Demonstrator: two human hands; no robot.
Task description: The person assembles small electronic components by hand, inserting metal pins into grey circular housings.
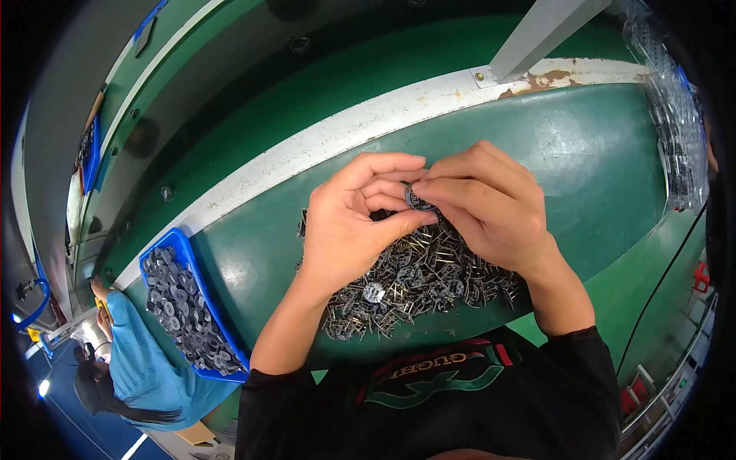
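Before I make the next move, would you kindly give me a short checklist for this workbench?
1. Part steadied: ok; the small round dark part is between the fingertips of the left hand and right hand.
2. Part's finer details: cannot tell; fingers partly cover it.
3. Pronged parts within reach: ok; heaped beneath the hands.
4. Pronged parts laid out in order: not ok; they lie jumbled.
5. Grey discs contained: ok; they fill the blue tray at left.
6. Co-worker clear of the hands: ok; beyond the tray.
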